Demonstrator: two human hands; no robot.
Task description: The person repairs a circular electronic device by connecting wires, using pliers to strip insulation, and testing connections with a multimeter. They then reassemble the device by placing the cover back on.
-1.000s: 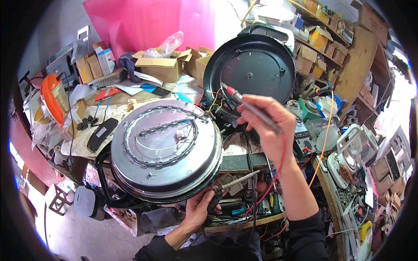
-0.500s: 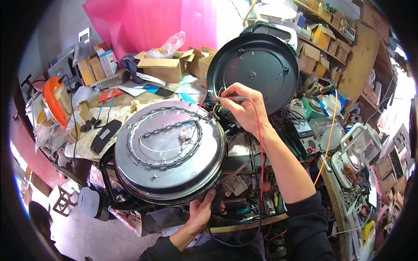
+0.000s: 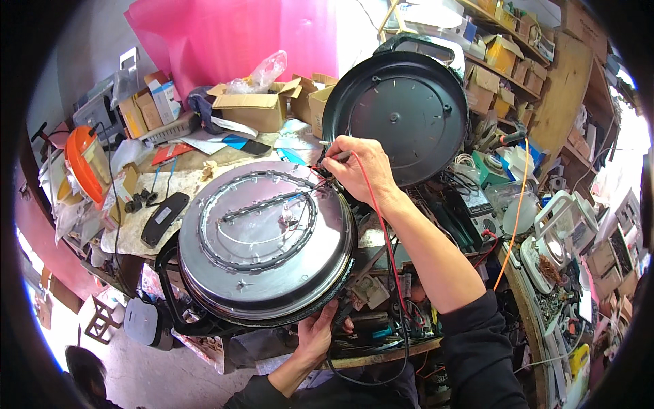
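Note:
My right hand [image 3: 361, 163] pinches a test probe [image 3: 340, 157] with a red lead [image 3: 381, 225], its tip hidden among wires at the far right edge of an opened electric griddle. The griddle's shiny metal plate [image 3: 272, 266] carries a round heating element [image 3: 204, 235] and loose thin wires. Below the near rim, my left hand [image 3: 315, 337] is closed around something dark that I cannot make out. A black lead [image 3: 371, 384] loops close beside that hand. Behind my right hand stands the black round shell [image 3: 409, 129] of the griddle, tilted up.
A multimeter [image 3: 482, 215] stands at the right beside cables. On the bench lie a black elongated cover [image 3: 165, 218], a phone [image 3: 255, 147] and open cardboard boxes [image 3: 248, 112]. Tools fill a tray under the griddle. An orange cord [image 3: 521, 198] hangs at the right.
My right hand has moved left and slightly down with the probe, closer to the wires at the plate's edge. My left hand stays below the rim.

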